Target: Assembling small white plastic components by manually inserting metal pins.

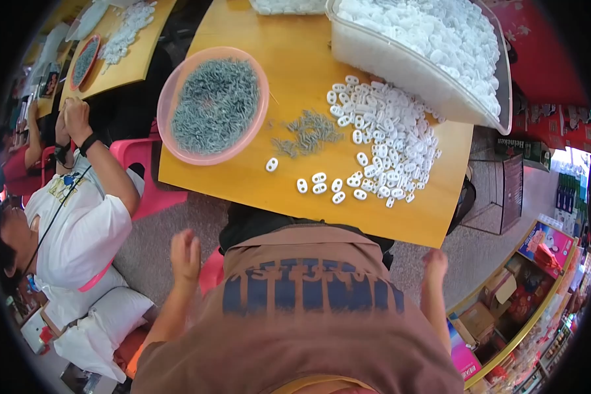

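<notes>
My left hand (pixel 185 257) is held beside my body, left of and below the table's front edge. Its fingers are stretched up and it holds nothing I can see. My right hand (pixel 435 264) is by the table's near right corner, with fingers curled in and nothing visible in them. On the table lie a heap of white oval plastic pieces with two holes (pixel 391 141) and several stray ones near the front edge. Left of the heap is a small pile of thin grey pieces (pixel 312 131), too small to name. A pink bowl (pixel 166 134) is full of similar grey pieces.
A large clear tub (pixel 400 85) of white pieces stands tilted at the table's (pixel 295 52) far right. A co-worker in a white shirt (pixel 79 217) sits at the left, near a pink stool (pixel 154 174). White sacks (pixel 105 328) lie at lower left; a goods display (pixel 505 308) is at right.
</notes>
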The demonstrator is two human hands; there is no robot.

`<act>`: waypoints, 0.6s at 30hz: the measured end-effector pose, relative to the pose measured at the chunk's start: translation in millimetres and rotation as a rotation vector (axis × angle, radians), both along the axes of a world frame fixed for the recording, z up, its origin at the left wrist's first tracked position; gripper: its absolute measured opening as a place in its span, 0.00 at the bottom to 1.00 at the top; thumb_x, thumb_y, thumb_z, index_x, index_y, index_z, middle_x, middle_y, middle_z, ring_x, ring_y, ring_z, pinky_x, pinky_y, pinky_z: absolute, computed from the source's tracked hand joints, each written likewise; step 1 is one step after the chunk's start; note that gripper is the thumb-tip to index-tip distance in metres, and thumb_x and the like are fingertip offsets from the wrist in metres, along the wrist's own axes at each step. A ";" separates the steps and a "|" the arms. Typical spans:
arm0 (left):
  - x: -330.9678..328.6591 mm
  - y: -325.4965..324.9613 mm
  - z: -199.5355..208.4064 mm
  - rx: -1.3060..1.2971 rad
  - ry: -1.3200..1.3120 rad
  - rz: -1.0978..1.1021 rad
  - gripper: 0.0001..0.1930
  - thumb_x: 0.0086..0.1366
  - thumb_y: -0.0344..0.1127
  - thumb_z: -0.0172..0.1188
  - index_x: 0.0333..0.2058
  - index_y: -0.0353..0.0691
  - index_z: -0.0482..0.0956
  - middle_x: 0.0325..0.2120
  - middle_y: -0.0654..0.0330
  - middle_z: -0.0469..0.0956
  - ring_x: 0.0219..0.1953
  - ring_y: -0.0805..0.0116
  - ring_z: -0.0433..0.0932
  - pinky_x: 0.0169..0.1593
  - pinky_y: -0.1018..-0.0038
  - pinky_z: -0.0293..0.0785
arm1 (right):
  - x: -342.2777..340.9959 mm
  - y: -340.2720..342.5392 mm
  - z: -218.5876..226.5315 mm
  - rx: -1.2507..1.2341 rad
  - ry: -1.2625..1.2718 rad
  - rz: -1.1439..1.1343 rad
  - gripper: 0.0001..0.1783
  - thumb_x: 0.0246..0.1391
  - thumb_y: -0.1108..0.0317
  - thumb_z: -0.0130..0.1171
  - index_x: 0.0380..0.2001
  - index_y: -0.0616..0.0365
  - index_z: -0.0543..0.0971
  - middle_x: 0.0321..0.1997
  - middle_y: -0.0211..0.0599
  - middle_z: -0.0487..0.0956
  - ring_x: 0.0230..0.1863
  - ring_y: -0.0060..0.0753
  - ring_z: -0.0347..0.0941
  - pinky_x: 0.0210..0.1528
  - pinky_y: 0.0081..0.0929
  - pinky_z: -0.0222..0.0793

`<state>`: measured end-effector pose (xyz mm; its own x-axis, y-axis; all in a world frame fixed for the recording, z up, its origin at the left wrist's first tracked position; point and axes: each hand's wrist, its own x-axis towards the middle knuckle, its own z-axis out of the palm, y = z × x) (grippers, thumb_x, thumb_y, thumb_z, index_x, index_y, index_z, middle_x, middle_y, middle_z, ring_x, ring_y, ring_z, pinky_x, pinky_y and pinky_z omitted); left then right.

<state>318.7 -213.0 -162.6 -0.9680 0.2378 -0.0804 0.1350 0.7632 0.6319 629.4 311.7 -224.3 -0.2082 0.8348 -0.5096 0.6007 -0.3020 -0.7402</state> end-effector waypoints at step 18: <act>-82.0 149.4 56.9 0.245 0.442 -0.363 0.07 0.47 0.20 0.55 0.29 0.32 0.73 0.24 0.53 0.72 0.25 0.59 0.72 0.29 0.73 0.68 | -201.3 -36.6 112.1 0.731 0.387 0.190 0.12 0.54 0.71 0.45 0.40 0.65 0.67 0.40 0.36 0.70 0.42 0.25 0.65 0.46 0.19 0.60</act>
